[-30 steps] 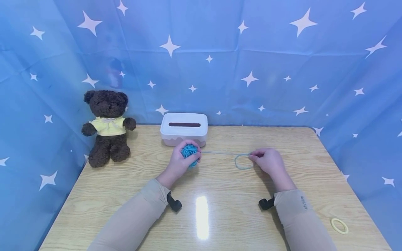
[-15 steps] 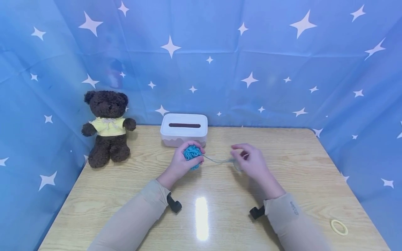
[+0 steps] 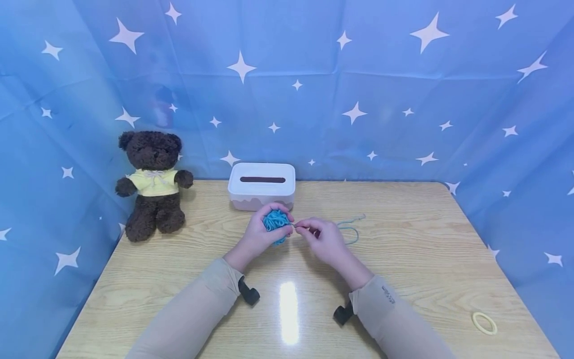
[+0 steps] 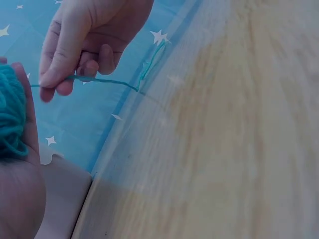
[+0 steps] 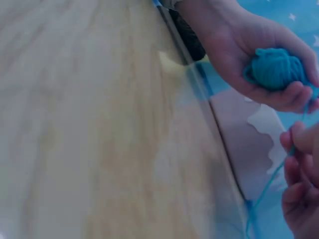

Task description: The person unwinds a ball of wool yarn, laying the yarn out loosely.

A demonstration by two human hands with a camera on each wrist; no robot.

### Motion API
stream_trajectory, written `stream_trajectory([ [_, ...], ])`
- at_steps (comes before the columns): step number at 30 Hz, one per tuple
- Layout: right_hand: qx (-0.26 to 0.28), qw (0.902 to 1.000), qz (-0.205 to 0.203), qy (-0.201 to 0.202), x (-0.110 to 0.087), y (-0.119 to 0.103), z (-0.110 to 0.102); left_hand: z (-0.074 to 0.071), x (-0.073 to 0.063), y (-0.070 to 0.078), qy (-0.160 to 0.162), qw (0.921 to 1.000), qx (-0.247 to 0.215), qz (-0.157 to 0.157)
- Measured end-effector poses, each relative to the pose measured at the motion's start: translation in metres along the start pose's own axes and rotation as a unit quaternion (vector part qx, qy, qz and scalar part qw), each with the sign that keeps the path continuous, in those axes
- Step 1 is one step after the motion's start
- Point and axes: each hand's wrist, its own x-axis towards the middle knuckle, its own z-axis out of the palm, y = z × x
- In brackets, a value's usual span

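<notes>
A teal ball of yarn (image 3: 275, 222) sits in my left hand (image 3: 257, 234), whose fingers and thumb curl round it. Just to its right, my right hand (image 3: 325, 242) pinches the strand close to the ball between thumb and forefinger. In the left wrist view the strand (image 4: 112, 81) runs from the ball through those fingertips and trails off beyond them. The loose end (image 3: 352, 229) lies in a curve to the right of my right hand. From the right wrist, the ball (image 5: 276, 69) shows cradled in the left palm, with the pinching right hand (image 5: 304, 174) below it.
Behind my left hand stands a white tissue box (image 3: 262, 187) with a dark slot. A brown teddy bear (image 3: 154, 184) in a yellow shirt sits at the back left. A pale yellow ring (image 3: 484, 323) lies at the right front of the wooden table (image 3: 426, 239).
My right hand has moved left along the strand, from far out to right beside the ball. The left hand has stayed nearly in place, holding the ball.
</notes>
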Motion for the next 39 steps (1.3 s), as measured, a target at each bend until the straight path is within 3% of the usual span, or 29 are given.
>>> stream_trajectory([
  [16, -0.032, 0.9987, 0.037, 0.015, 0.003, 0.015, -0.062, -0.004, -0.001, 0.003, 0.033, 0.9983, 0.046, -0.008],
  [23, -0.061, 0.9954, 0.069, 0.027, 0.001, 0.031, -0.09, -0.004, 0.001, 0.001, 0.072, 0.9954, 0.063, -0.003],
  [29, -0.094, 0.9901, 0.099, 0.034, -0.004, 0.044, -0.101, -0.002, 0.0, 0.001, 0.108, 0.9924, 0.057, 0.014],
  [39, -0.131, 0.9754, 0.177, -0.016, -0.003, 0.057, -0.109, -0.004, 0.001, 0.001, 0.136, 0.9883, 0.039, 0.057],
])
